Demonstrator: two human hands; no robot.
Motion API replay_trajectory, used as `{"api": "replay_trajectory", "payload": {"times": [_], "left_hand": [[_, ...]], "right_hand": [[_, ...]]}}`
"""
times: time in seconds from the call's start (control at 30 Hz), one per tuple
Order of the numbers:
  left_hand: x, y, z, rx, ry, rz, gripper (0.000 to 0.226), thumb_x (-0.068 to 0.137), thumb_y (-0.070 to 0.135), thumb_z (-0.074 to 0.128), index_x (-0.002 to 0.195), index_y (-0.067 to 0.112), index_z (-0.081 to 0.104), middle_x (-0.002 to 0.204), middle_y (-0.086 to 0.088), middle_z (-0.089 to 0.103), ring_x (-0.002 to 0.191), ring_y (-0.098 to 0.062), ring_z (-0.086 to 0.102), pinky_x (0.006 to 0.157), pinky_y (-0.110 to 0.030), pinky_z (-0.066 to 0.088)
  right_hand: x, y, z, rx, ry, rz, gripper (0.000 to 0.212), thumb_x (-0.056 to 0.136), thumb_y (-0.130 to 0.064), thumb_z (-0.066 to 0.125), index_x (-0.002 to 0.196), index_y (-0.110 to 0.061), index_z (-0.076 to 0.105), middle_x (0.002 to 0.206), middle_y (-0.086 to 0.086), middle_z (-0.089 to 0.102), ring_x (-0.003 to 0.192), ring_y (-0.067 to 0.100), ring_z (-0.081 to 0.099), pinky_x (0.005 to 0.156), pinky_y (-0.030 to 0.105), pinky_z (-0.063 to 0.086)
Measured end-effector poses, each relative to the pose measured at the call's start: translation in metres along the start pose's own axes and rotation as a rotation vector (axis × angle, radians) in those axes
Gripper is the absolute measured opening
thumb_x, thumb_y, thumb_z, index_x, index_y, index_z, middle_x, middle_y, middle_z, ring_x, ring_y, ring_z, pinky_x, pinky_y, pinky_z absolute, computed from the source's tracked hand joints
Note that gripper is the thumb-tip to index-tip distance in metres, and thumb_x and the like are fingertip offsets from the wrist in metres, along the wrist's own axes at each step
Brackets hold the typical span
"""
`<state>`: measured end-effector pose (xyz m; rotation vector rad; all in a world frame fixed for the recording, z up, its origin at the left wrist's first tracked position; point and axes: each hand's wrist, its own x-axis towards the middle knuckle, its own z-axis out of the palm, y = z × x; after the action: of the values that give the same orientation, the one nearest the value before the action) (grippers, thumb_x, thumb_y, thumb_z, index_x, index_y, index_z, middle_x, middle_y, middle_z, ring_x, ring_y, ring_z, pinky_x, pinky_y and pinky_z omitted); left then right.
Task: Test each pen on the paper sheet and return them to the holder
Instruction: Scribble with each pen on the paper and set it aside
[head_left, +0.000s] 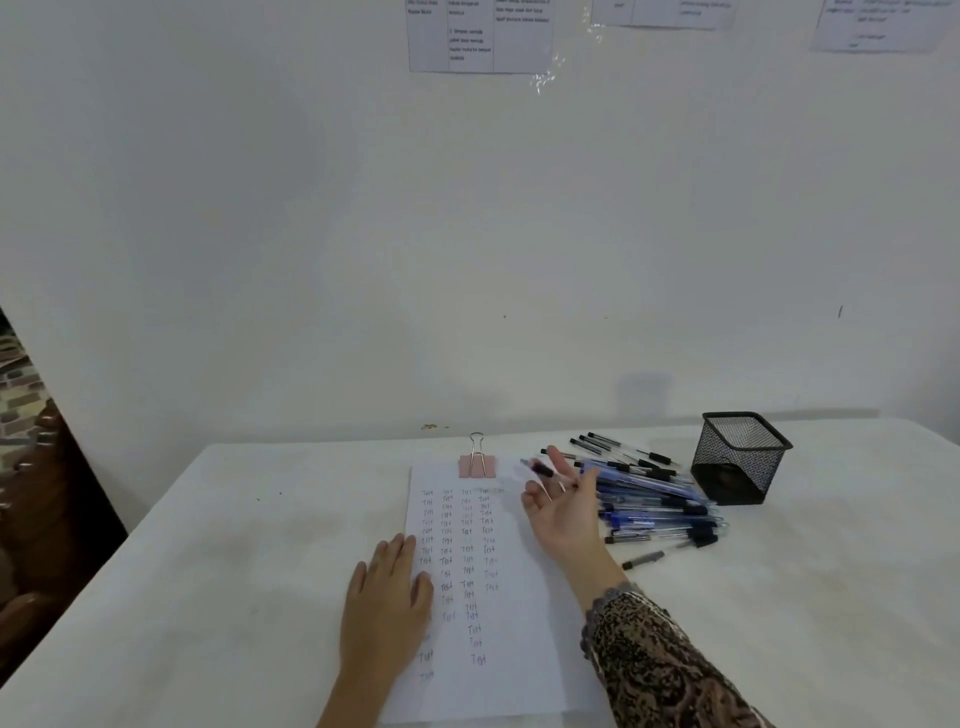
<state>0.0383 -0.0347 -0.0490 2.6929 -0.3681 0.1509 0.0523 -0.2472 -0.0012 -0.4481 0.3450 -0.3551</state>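
A white paper sheet (498, 561) with several columns of handwritten test words lies on the table, clipped at its top by a pink binder clip (477, 464). My left hand (387, 603) rests flat on the sheet's left edge, holding nothing. My right hand (563, 506) hovers palm-up at the sheet's right edge, fingers spread, with a blurred dark-tipped pen (535, 466) at its fingertips. A pile of several blue and black pens (654, 499) lies just right of that hand. The black mesh holder (740, 457) stands right of the pile and looks empty.
The white table (234, 571) runs up to a white wall with taped papers (480, 36). A single dark pen (644, 560) lies apart, below the pile. The table's left edge drops off beside dark furniture (36, 493).
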Motion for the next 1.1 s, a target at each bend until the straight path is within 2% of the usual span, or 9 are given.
{"api": "replay_trajectory", "payload": {"times": [0.1,0.17,0.27,0.33,0.4,0.5,0.6,0.97,1.1], "left_hand": [[0.000,0.001,-0.003,0.004,-0.008,0.001,0.100,0.059,0.054,-0.015,0.147,0.022,0.018,0.155,0.008,0.016,0.143,-0.008,0.009,0.116,-0.028,0.004],[0.001,0.000,-0.002,0.014,-0.011,0.000,0.099,0.059,0.053,-0.016,0.148,0.024,0.015,0.155,0.011,0.012,0.143,-0.006,0.006,0.116,-0.026,0.002],[0.001,0.000,-0.002,0.005,-0.023,-0.007,0.079,0.076,0.054,-0.006,0.148,0.024,0.011,0.156,0.011,0.009,0.144,-0.006,0.004,0.116,-0.026,0.000],[0.001,0.000,-0.002,0.022,-0.037,-0.005,0.071,0.083,0.052,-0.001,0.148,0.025,0.009,0.156,0.012,0.006,0.143,-0.005,0.002,0.116,-0.027,-0.001],[0.001,0.001,-0.002,0.013,-0.046,-0.007,0.086,0.069,0.053,-0.012,0.148,0.026,0.009,0.156,0.012,0.006,0.143,-0.005,0.001,0.116,-0.026,-0.002],[0.004,0.000,-0.002,0.013,-0.051,-0.015,0.085,0.069,0.051,-0.012,0.148,0.026,0.007,0.156,0.013,0.003,0.143,-0.005,-0.001,0.115,-0.026,-0.004],[0.004,0.001,-0.003,0.021,-0.062,-0.013,0.095,0.059,0.052,-0.019,0.148,0.027,0.006,0.156,0.013,0.001,0.143,-0.004,-0.003,0.115,-0.025,-0.005],[0.004,0.003,-0.005,0.016,-0.085,-0.029,0.099,0.055,0.051,-0.021,0.148,0.027,0.004,0.156,0.014,-0.001,0.143,-0.003,-0.005,0.114,-0.024,-0.008],[0.003,0.002,-0.005,0.021,-0.085,-0.018,0.099,0.055,0.051,-0.021,0.148,0.027,0.003,0.156,0.013,-0.001,0.143,-0.004,-0.005,0.112,-0.022,-0.009]], "right_hand": [[0.008,0.000,0.008,-0.130,-0.009,0.016,0.045,0.095,-0.046,0.037,0.088,-0.008,0.060,0.061,0.006,0.065,0.053,0.016,0.065,0.052,0.023,0.056],[0.014,-0.001,0.012,-0.169,-0.059,0.001,0.016,0.089,-0.015,0.057,0.075,-0.008,0.054,0.062,0.006,0.064,0.055,0.014,0.066,0.053,0.020,0.056],[0.031,0.001,0.014,-0.394,-0.082,-0.085,0.027,0.083,0.015,0.055,0.069,-0.009,0.051,0.059,0.006,0.054,0.050,0.014,0.055,0.048,0.015,0.049],[0.038,0.003,0.014,-0.522,-0.111,-0.131,0.025,0.083,0.017,0.053,0.072,-0.006,0.052,0.058,0.006,0.059,0.054,0.016,0.059,0.052,0.017,0.051],[0.043,0.007,0.013,-0.655,-0.134,-0.171,0.026,0.082,0.018,0.054,0.074,-0.007,0.050,0.061,0.009,0.059,0.051,0.016,0.060,0.050,0.019,0.050],[0.049,0.017,0.006,-0.846,-0.091,-0.270,0.038,0.080,0.020,0.051,0.063,-0.012,0.038,0.052,0.004,0.039,0.045,0.015,0.039,0.043,0.019,0.032],[0.048,0.025,0.005,-0.969,-0.054,-0.405,0.050,0.073,0.021,0.046,0.058,-0.019,0.021,0.054,-0.004,0.021,0.051,0.009,0.018,0.052,0.019,0.022],[0.042,0.029,0.010,-1.147,-0.145,-0.460,0.052,0.073,0.018,0.050,0.057,-0.020,0.019,0.059,-0.001,0.020,0.048,0.004,0.020,0.051,0.011,0.026],[0.040,0.029,0.010,-1.139,-0.129,-0.511,0.051,0.074,0.016,0.053,0.056,-0.019,0.021,0.057,-0.001,0.021,0.055,0.010,0.019,0.062,0.005,0.031]]}}
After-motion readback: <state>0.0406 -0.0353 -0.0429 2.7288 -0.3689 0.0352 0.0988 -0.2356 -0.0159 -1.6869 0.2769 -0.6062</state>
